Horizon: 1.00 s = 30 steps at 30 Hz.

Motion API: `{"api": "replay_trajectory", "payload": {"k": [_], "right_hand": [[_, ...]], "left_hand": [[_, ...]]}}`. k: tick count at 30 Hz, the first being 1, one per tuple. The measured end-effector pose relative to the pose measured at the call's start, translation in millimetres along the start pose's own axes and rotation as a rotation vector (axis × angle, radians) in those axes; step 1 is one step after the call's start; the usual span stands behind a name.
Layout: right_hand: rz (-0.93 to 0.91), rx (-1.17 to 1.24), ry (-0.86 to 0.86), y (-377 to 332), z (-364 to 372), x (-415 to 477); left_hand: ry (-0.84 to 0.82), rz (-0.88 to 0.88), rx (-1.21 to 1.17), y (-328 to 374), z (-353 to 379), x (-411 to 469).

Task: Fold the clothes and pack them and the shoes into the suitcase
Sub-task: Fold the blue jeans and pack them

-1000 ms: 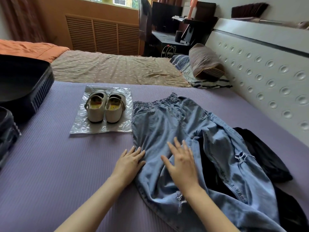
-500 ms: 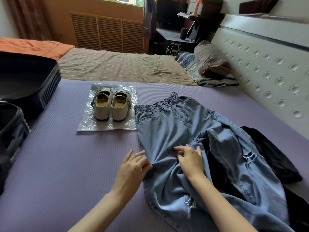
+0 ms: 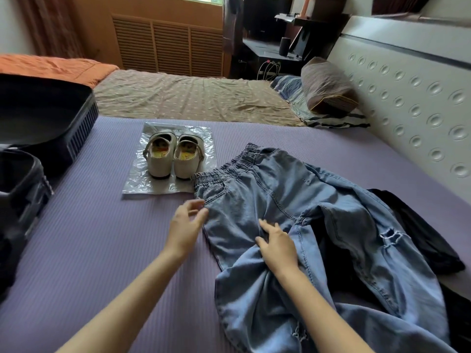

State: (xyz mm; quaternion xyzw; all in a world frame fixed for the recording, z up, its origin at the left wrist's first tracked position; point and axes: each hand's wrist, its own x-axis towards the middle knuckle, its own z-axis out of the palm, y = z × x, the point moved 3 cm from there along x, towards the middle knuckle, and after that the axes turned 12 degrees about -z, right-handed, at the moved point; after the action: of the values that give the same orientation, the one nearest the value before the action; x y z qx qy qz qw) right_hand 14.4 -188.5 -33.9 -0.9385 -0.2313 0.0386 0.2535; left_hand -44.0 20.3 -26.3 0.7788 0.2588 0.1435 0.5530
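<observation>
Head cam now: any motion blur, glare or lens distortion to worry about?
Head view: left hand fingertips motion-blurred; right hand and jeans sharp; glare on the plastic bag under the shoes; wide-angle warps the frame edges; soft daylight, faint shadows.

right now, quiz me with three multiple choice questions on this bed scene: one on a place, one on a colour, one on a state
1. What do the shoes stand on? A. a clear plastic sheet B. a pillow C. a chair
2. What colour are the jeans? A. black B. light blue C. white
3. How is the suitcase? A. zipped shut B. lying open C. standing upright
Answers: 1 A, the pair sits on the crinkled sheet; 2 B, the denim is pale blue; 3 B, its dark insides face up.
</observation>
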Motion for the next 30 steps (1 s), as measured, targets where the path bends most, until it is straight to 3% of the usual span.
{"api": "replay_trajectory", "payload": {"k": [5, 10, 13, 16, 21, 24, 30], "right_hand": [[-0.097, 0.135, 0.032, 2, -4, -16], [-0.248, 0.329, -0.014, -10, -8, -33], [-0.252, 0.429, -0.009, -12, -9, -31], [-0.249, 0.501, -0.007, -13, -7, -28], [-0.219, 0.561, 0.001, -15, -3, -28], [-0.222, 0.565, 0.013, -17, -4, -31], [-0.224, 0.481, -0.01, -17, -3, -34]], "left_hand": [[0.017, -0.196, 0.103, -9, -2, 61], [0.115, -0.231, 0.234, -13, -2, 78], [0.182, -0.343, 0.049, -21, -11, 86], [0.086, -0.51, -0.258, -25, -20, 91], [0.058, -0.393, -0.152, -14, -39, 87], [0.063, -0.432, -0.199, -17, -32, 89], [0.119, -0.421, -0.024, -18, -17, 91]]}}
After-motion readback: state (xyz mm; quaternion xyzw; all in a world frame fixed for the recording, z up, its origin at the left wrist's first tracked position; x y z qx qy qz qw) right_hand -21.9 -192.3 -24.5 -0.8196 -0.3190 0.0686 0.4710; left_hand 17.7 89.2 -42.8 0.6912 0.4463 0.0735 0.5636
